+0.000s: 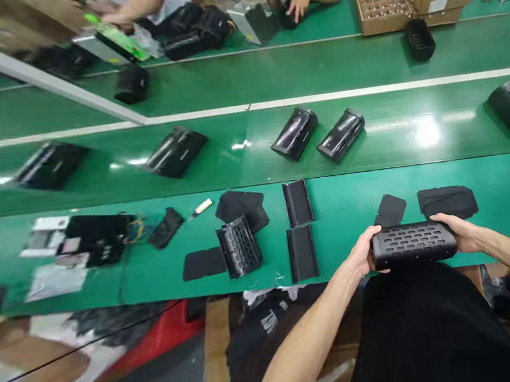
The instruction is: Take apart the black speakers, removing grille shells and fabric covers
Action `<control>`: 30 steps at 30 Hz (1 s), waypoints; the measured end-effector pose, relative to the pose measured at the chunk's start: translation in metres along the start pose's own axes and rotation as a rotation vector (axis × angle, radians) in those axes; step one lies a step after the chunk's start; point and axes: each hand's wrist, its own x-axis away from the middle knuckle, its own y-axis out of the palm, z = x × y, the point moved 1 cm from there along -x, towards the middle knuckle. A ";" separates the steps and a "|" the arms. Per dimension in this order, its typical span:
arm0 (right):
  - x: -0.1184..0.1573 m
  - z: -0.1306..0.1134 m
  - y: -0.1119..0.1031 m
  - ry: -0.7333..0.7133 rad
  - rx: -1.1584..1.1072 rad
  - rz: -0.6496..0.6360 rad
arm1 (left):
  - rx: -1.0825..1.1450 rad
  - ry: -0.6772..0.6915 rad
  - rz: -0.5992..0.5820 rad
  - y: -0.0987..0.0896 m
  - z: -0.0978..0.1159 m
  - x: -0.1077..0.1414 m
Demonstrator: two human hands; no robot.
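Out on the left, a holed black casing (238,247) sits on the green surface (351,253), two black panels (299,229) just beside it. Now the left hand (362,252) and right hand (462,232), fingers wrapped, clasp a speaker (413,244) by both ends at the surface's near edge!

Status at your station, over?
Left hand, right hand both gripping black perforated housing. Black sheets lie just beyond on green work surface.
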 end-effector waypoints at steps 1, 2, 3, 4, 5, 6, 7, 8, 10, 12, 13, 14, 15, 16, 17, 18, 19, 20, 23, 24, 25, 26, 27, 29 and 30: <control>0.003 0.005 -0.001 0.014 -0.010 -0.010 | -0.009 -0.002 0.003 0.002 -0.003 0.000; 0.005 0.010 -0.002 0.019 -0.021 -0.015 | -0.015 0.006 0.009 0.004 -0.005 0.001; 0.007 0.013 -0.003 0.016 -0.033 -0.017 | -0.020 0.023 0.018 0.006 -0.007 0.000; 0.008 0.016 -0.004 0.006 -0.046 -0.014 | -0.020 0.051 0.029 0.008 -0.008 0.000; 0.008 0.017 -0.005 -0.014 -0.060 -0.006 | -0.016 0.094 0.047 0.010 -0.009 -0.002; 0.007 0.017 -0.005 -0.041 -0.074 0.006 | -0.009 0.146 0.067 0.013 -0.010 -0.003; 0.007 0.017 -0.006 -0.075 -0.086 0.021 | -0.004 0.199 0.083 0.014 -0.010 -0.004; 0.007 0.016 -0.006 -0.115 -0.098 0.036 | -0.004 0.245 0.092 0.015 -0.011 -0.005; 0.009 0.016 -0.006 -0.212 -0.122 0.061 | -0.015 0.301 0.087 0.015 -0.013 -0.003; 0.015 0.020 -0.004 -0.316 -0.146 0.062 | -0.017 0.350 0.071 0.012 -0.017 0.004; 0.019 0.023 -0.002 -0.376 -0.154 0.053 | -0.008 0.378 0.060 0.009 -0.019 0.009; 0.023 0.027 -0.001 -0.444 -0.158 0.041 | 0.007 0.409 0.048 0.007 -0.022 0.014; 0.028 0.032 0.000 -0.513 -0.158 0.026 | 0.022 0.442 0.033 0.004 -0.025 0.019; 0.031 0.036 0.000 -0.575 -0.154 0.010 | 0.031 0.477 0.015 0.002 -0.028 0.023; 0.035 0.041 0.000 -0.623 -0.148 -0.005 | 0.027 0.516 -0.001 0.001 -0.030 0.028; 0.038 0.045 0.000 -0.655 -0.139 -0.019 | 0.008 0.559 -0.013 0.000 -0.032 0.032; 0.041 0.048 0.000 -0.669 -0.125 -0.033 | -0.022 0.607 -0.021 -0.001 -0.034 0.035; 0.044 0.051 -0.001 -0.669 -0.110 -0.045 | -0.059 0.653 -0.023 -0.001 -0.034 0.038; 0.051 0.052 0.000 -0.679 -0.064 -0.048 | -0.173 0.734 -0.005 0.000 -0.035 0.042; 0.052 0.052 0.001 -0.684 -0.059 -0.035 | -0.201 0.740 0.005 0.000 -0.035 0.041; 0.053 0.051 0.003 -0.686 -0.064 -0.015 | -0.222 0.741 0.016 0.000 -0.035 0.041; 0.053 0.051 0.004 -0.683 -0.077 0.009 | -0.237 0.735 0.028 -0.001 -0.034 0.039; 0.052 0.050 0.006 -0.674 -0.093 0.030 | -0.246 0.723 0.038 -0.002 -0.034 0.038; 0.051 0.050 0.008 -0.630 -0.117 0.050 | -0.271 0.684 0.028 -0.006 -0.032 0.035; 0.050 0.050 0.008 -0.603 -0.122 0.044 | -0.292 0.669 0.005 -0.009 -0.031 0.034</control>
